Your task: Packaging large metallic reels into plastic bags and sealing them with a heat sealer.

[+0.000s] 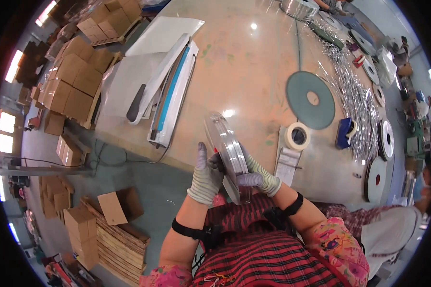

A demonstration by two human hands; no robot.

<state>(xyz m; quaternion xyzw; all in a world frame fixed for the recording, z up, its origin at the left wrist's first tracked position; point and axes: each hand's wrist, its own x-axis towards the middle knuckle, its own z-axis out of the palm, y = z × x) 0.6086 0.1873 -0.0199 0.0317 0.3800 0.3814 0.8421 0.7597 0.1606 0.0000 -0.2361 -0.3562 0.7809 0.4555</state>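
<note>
In front of my body, over the table's near edge, I hold a round stack of shiny, clear-looking discs or reels [226,146] tilted on edge. My left hand [206,176], in a striped glove, grips its left side with the thumb pointing up. Around the right side wraps my right hand [258,174], also gloved, its thumb across the rim. Parts of the left fingers are hidden behind the stack. To the right on the table [244,81] are a roll of cream tape [297,136] and a paper sheet with a pen [288,165].
A paper trimmer [170,95] with a long arm lies at the left. A green disc [311,99], a blue tape dispenser [344,133] and silver tinsel strands [354,95] are on the right. Cardboard boxes [72,81] stand on the left; a seated person [392,229] is at the right.
</note>
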